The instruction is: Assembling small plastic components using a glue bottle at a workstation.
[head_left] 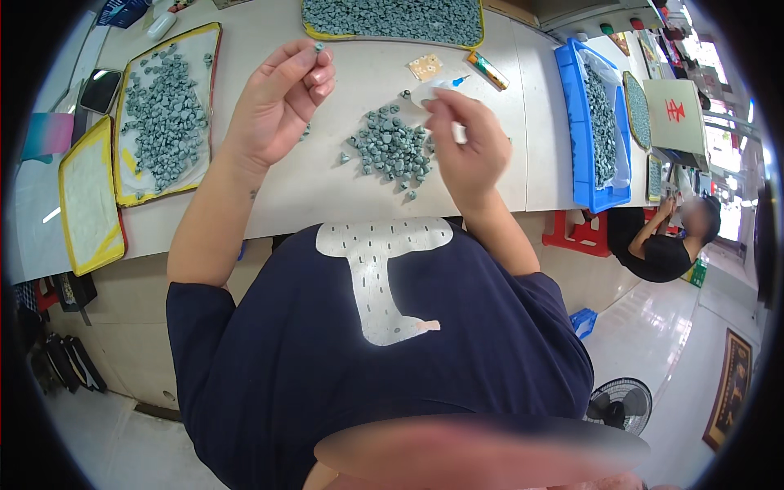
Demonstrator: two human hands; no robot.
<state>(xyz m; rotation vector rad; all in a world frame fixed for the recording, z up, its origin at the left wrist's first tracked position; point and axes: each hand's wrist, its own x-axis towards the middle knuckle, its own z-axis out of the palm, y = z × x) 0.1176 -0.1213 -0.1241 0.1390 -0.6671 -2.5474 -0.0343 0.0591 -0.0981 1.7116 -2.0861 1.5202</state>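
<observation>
My left hand [286, 98] is raised over the table, pinching a small grey-green stone [318, 47] between thumb and fingertips. To the right, my right hand [474, 147] is closed on a small white object [426, 93]. White shows at the fingertips and again between the curled fingers; its exact kind is unclear. A loose pile of similar stones [392, 147] lies on the table between the two hands, nearer the right one. Just beyond the right fingertips is a small blue pointed piece [461, 80], beside a patterned tan square [425, 67].
On the left, a yellow-rimmed tray [216, 73] holds stones, near another pale tray [91, 196] and a phone [101, 90]. A stone-filled tray [392, 39] lies at the back. To the right are a printed tube [488, 70], a blue bin [581, 131] and a seated person [661, 237].
</observation>
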